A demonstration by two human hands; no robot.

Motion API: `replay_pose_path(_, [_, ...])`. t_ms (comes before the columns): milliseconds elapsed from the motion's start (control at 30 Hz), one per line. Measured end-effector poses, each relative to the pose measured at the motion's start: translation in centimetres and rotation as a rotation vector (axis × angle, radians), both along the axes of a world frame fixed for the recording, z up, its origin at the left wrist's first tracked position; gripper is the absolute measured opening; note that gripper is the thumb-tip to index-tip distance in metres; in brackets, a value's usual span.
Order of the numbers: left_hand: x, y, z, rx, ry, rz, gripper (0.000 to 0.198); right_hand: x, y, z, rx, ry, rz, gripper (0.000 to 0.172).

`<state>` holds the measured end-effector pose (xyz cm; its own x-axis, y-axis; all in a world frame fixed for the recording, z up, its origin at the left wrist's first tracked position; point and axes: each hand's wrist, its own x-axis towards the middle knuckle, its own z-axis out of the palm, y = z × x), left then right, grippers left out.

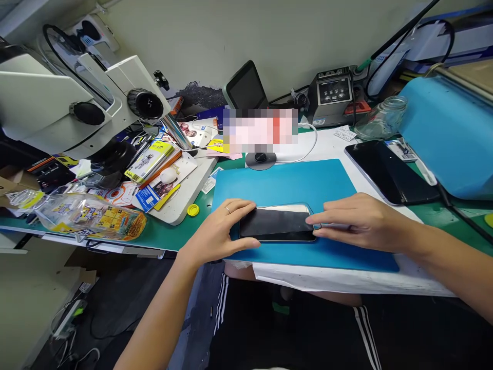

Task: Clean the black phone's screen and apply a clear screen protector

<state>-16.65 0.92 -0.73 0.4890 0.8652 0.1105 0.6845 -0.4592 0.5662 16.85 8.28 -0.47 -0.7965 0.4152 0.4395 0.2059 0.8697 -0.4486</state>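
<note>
A black smartphone lies screen up on a blue work mat near the bench's front edge. My left hand clasps its left end, with the thumb along the near edge and the fingers over the far corner; a ring is on one finger. My right hand lies flat at the phone's right end, its fingertips pressed on the right edge of the screen.
A white microscope stands at the left above cluttered packets and a plastic bag. A second dark device lies to the right, beside a blue sheet. A soldering station, a glass jar and a small screen stand at the back.
</note>
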Motion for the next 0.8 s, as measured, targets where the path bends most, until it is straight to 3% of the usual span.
replay_pose_path(100, [-0.2,-0.2,-0.3,0.031,-0.043,-0.002,0.053,0.0,0.1,-0.7,-0.031,-0.077,-0.029,0.023])
replay_pose_path(233, [-0.5,-0.2,-0.5,0.007,-0.072,-0.018,0.064,0.5,0.5,-1.7,-0.051,-0.171,-0.138,0.059])
replay_pose_path(300, [-0.6,-0.1,-0.7,0.016,-0.093,-0.033,0.068,0.6,0.6,-1.8,-0.036,-0.251,-0.177,0.07])
replay_pose_path(800, [-0.7,-0.2,-1.0,0.009,-0.16,-0.021,0.067,-0.6,0.1,-0.1,-0.07,-0.446,-0.249,0.074])
